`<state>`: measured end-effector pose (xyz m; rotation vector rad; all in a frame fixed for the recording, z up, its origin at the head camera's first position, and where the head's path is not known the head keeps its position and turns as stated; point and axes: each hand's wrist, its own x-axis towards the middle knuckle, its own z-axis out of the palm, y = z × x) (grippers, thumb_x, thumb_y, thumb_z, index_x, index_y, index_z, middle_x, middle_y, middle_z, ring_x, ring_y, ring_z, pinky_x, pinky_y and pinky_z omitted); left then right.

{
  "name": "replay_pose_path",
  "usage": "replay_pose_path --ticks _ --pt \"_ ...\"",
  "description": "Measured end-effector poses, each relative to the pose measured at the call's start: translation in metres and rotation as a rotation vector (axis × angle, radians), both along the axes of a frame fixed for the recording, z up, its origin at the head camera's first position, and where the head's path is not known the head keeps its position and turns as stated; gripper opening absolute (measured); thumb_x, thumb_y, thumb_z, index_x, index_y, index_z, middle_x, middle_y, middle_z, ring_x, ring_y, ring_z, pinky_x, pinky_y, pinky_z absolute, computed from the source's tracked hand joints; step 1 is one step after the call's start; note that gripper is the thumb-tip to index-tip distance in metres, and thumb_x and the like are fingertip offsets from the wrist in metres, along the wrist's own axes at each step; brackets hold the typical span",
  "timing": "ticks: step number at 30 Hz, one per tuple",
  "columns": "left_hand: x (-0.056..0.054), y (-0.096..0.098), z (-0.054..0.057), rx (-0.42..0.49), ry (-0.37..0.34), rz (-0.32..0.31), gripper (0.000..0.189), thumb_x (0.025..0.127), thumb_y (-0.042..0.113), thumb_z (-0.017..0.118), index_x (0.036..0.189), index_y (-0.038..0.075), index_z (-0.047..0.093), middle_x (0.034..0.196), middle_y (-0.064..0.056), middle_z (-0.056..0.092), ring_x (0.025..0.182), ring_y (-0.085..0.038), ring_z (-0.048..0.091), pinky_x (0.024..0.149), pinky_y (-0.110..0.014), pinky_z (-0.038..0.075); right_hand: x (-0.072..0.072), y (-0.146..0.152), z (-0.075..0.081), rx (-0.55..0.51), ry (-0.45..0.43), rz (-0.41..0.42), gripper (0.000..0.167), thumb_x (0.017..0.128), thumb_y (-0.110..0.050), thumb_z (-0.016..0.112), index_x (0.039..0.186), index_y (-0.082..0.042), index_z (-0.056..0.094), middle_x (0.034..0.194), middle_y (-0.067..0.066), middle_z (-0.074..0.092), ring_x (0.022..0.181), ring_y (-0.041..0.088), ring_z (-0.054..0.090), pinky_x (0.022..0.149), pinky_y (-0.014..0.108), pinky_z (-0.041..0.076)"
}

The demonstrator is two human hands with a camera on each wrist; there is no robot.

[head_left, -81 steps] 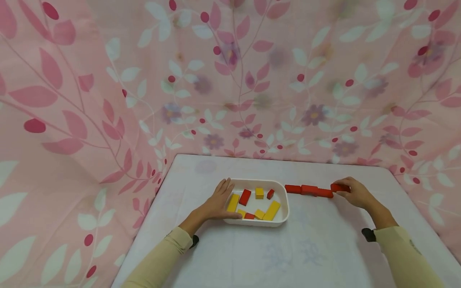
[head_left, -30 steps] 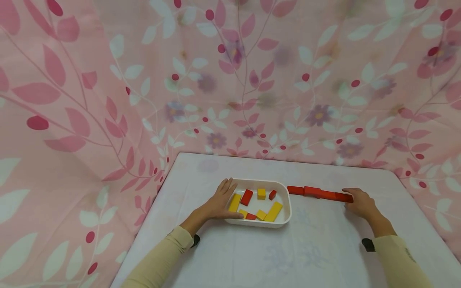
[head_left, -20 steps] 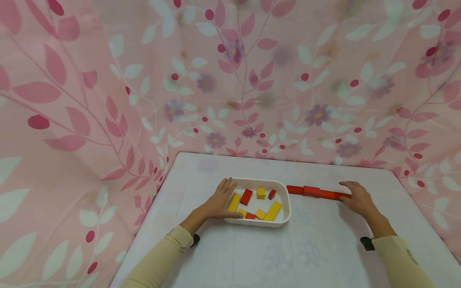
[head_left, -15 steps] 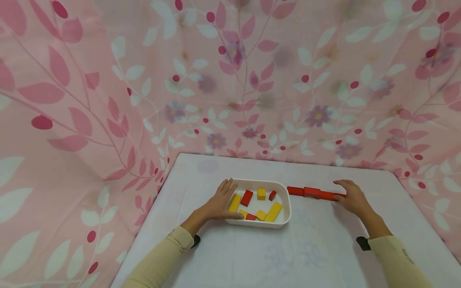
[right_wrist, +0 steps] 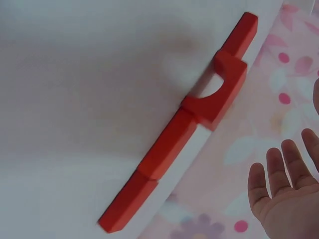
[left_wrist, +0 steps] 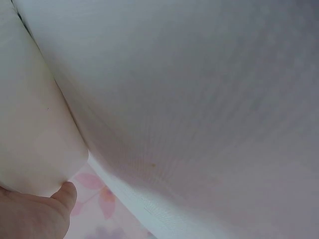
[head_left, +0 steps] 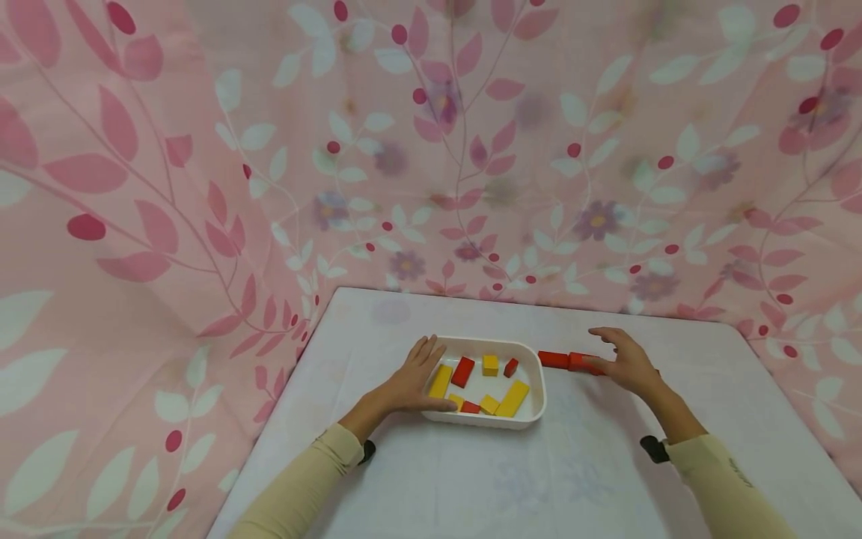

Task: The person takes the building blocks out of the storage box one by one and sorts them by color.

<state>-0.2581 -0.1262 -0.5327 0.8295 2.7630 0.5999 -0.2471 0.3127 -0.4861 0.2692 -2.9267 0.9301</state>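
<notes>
A white plastic tray point(head_left: 485, 422) holds red and yellow wooden blocks, among them a yellow bar point(head_left: 513, 399), a yellow cube point(head_left: 490, 365) and a red block point(head_left: 462, 372). Spread across its left end is my left hand point(head_left: 411, 385), thumb along the front rim and fingers at the back left corner. To the tray's right runs a row of red blocks point(head_left: 554, 360); the right wrist view shows slim bars point(right_wrist: 167, 142) and one arch block point(right_wrist: 232, 89) end to end. My right hand point(head_left: 629, 363) hovers over this row, fingers apart, holding nothing, and partly covers it.
The table point(head_left: 579, 464) wears a white cloth, with its far edge a short way behind the tray and row. Pink floral curtain point(head_left: 471, 150) hangs behind and along the left side.
My right hand set a red block at the row's right end, released it, then moved left above the row. My left hand stayed on the tray.
</notes>
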Motion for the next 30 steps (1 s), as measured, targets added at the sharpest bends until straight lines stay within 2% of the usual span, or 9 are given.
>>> replay_pose_path --ticks 9,16,24,30 --pt "0.001 0.000 0.000 0.010 -0.003 0.001 0.118 0.073 0.075 0.067 0.160 0.018 0.013 0.168 -0.009 0.000 0.155 -0.029 -0.003 0.119 -0.056 0.026 -0.005 -0.028 0.007 -0.053 -0.006 0.052 0.062 0.088 -0.025 0.076 0.139 -0.003 0.050 0.142 0.025 0.047 0.124 0.046 0.048 0.100 0.064 0.045" --pt "0.000 -0.001 -0.002 0.007 0.006 -0.009 0.118 0.073 0.076 0.066 0.160 0.018 0.012 0.168 -0.009 0.000 0.155 -0.029 -0.003 0.119 -0.055 0.025 -0.004 -0.046 0.006 -0.079 -0.005 0.068 0.060 0.087 -0.026 0.076 0.138 -0.004 0.052 0.141 0.023 0.050 0.125 0.044 0.049 0.100 0.062 0.046" --pt "-0.001 -0.003 0.000 0.012 0.005 -0.004 0.119 0.072 0.076 0.067 0.160 0.017 0.013 0.168 -0.009 0.000 0.155 -0.029 -0.003 0.120 -0.056 0.024 -0.007 -0.073 0.007 -0.154 -0.008 0.102 0.057 0.088 -0.024 0.076 0.137 -0.007 0.053 0.139 0.019 0.052 0.124 0.043 0.052 0.098 0.058 0.049" --pt "-0.001 -0.002 0.001 0.033 -0.007 -0.018 0.119 0.073 0.075 0.068 0.160 0.016 0.013 0.168 -0.010 -0.001 0.155 -0.030 -0.003 0.121 -0.056 0.022 -0.005 -0.090 0.005 -0.201 -0.054 0.108 0.057 0.087 -0.026 0.077 0.136 -0.010 0.054 0.140 0.016 0.053 0.125 0.041 0.053 0.098 0.053 0.052"
